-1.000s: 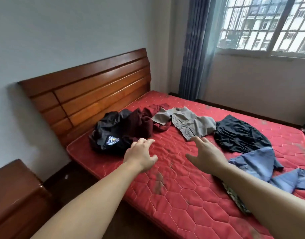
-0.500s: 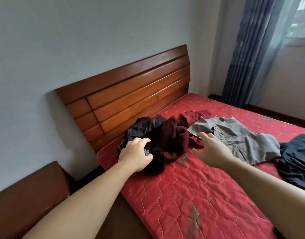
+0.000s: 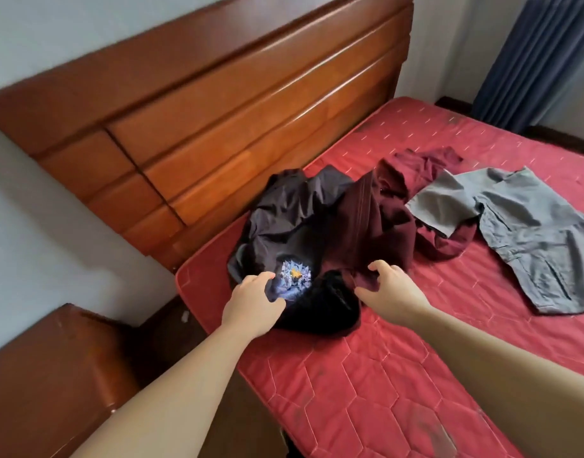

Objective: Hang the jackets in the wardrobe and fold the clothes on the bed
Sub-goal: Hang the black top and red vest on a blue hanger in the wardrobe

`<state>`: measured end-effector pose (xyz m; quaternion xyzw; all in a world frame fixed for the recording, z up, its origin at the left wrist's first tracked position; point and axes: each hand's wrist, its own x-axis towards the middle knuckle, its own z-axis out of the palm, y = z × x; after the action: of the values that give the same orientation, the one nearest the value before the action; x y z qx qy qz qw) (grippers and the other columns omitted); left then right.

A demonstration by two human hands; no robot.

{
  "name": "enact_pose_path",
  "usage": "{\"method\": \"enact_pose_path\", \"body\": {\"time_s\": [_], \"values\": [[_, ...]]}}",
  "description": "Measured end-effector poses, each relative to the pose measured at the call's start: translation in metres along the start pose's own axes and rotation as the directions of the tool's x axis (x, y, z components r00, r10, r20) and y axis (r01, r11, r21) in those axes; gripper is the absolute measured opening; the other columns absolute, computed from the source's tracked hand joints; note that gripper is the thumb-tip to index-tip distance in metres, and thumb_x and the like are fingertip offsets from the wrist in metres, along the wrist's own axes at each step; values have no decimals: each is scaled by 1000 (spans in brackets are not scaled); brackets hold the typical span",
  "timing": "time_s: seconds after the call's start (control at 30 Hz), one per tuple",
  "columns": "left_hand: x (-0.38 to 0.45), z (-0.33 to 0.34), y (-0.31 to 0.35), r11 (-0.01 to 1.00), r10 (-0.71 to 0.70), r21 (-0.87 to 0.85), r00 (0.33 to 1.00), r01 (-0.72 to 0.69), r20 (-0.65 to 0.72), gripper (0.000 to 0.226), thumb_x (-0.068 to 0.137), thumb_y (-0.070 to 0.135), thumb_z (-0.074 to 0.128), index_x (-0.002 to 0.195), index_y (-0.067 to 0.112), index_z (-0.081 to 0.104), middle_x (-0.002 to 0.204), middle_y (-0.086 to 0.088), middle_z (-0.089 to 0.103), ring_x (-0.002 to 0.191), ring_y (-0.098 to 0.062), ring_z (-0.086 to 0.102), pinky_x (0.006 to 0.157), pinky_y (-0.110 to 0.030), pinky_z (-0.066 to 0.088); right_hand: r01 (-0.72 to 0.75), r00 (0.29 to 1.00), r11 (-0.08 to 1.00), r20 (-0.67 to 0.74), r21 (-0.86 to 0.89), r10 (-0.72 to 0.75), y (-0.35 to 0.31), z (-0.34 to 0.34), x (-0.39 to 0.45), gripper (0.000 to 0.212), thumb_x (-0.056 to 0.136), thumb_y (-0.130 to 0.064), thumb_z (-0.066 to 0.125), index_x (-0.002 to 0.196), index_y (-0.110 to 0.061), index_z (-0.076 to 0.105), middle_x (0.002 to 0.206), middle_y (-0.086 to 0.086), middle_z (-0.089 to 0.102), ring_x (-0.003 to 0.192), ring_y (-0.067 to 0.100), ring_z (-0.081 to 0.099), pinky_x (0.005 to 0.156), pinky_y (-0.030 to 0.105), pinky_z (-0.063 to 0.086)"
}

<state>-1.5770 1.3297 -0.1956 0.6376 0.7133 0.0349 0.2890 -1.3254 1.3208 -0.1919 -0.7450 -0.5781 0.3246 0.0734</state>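
Head view: we see the left hand (image 3: pixel 253 304) with fingers curled on the black jacket (image 3: pixel 293 233), heaped at the corner of the bed (image 3: pixel 366 375) near the headboard (image 3: pixel 217 127). The right hand (image 3: pixel 391 290) lies spread, fingers loose, on the maroon garment (image 3: pixel 383 223) beside it; whether either hand truly grips cloth, we cannot tell.

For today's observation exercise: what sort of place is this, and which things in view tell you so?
Most likely a bedroom: a red quilted mattress against a wooden headboard, loose clothes such as grey shorts lying on it, and a blue curtain in the corner.

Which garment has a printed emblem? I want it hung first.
The black jacket by the headboard; its blue emblem sits at the left hand. The others are plain.
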Motion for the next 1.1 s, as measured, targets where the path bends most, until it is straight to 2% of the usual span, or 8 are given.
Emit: {"method": "enact_pose_path", "body": {"time_s": [0.27, 0.47, 0.6, 0.73, 0.83, 0.9, 1.0, 1.1], "values": [[148, 60, -104, 865, -392, -267, 904, 426, 173, 54, 87, 34, 59, 138, 20, 46, 132, -5, 56, 118, -27, 50, 83, -28, 32, -357, 930, 926, 136, 121, 341, 3, 122, 147, 57, 82, -40, 64, 131, -13, 51, 118, 7, 64, 113, 25, 57, 91, 30, 42], [175, 122, -128, 530, -662, -414, 666, 740, 343, 99, 78, 46, 72, 153, 21, 11, 151, -10, 29, 128, -35, 43, 94, -41, 39, -508, 860, 851, 126, 134, 494, 16, 200, 183, 85, 76, -44, 70, 145, -9, 34, 145, 11, 45, 132, 31, 44, 107, 41, 38], [184, 139, -137, 302, -733, -607, 586, 735, 346, 110, 70, 41, 82, 150, 40, 5, 150, -6, 29, 120, -32, 49, 101, -48, 43, -571, 821, 815, 48, 96, 569, 26, 219, 198, 107, 64, -63, 73, 144, -8, 29, 151, 8, 34, 139, 28, 34, 110, 53, 30], [183, 139, -132, 104, -744, -741, 546, 664, 385, 107, 72, 15, 82, 149, 39, 11, 115, -1, 50, 101, -26, 56, 96, -47, 49, -644, 761, 742, 56, 186, 647, 29, 220, 217, 104, 62, -63, 77, 137, -4, 35, 141, 15, 44, 130, 35, 43, 108, 49, 36], [182, 126, -116, -120, -531, -767, 612, 630, 586, 65, 75, 2, 74, 134, 11, 48, 113, -10, 67, 95, -28, 69, 69, -34, 57, -686, 726, 717, 61, 120, 685, 31, 215, 222, 105, 63, -66, 75, 138, -5, 36, 139, 16, 42, 129, 35, 41, 108, 46, 35], [175, 112, -98, -64, -308, -725, 678, 685, 668, 33, 77, 4, 72, 109, 7, 65, 101, -12, 72, 85, -24, 72, 61, -28, 55, -690, 723, 707, 195, 157, 663, 28, 209, 219, 87, 65, -63, 77, 125, -4, 51, 116, 13, 58, 106, 28, 57, 92, 36, 45], [161, 89, -66, 79, -87, -724, 729, 685, 679, 43, 71, 11, 74, 112, 1, 69, 113, -16, 70, 98, -29, 69, 78, -33, 55, -658, 735, 701, 433, 274, 521, 15, 199, 204, 24, 76, -32, 73, 79, -17, 56, 66, 3, 49, 56, 16, 44, 55, 24, 35], [148, 59, -37, 88, 50, -755, 754, 650, 655, 57, 64, 18, 73, 116, -5, 66, 117, -21, 67, 104, -34, 66, 90, -37, 53, -622, 761, 689, 496, 372, 418, 4, 183, 180, 19, 78, -17, 65, 67, -20, 50, 60, 1, 45, 52, 14, 39, 51, 21, 30]]}}
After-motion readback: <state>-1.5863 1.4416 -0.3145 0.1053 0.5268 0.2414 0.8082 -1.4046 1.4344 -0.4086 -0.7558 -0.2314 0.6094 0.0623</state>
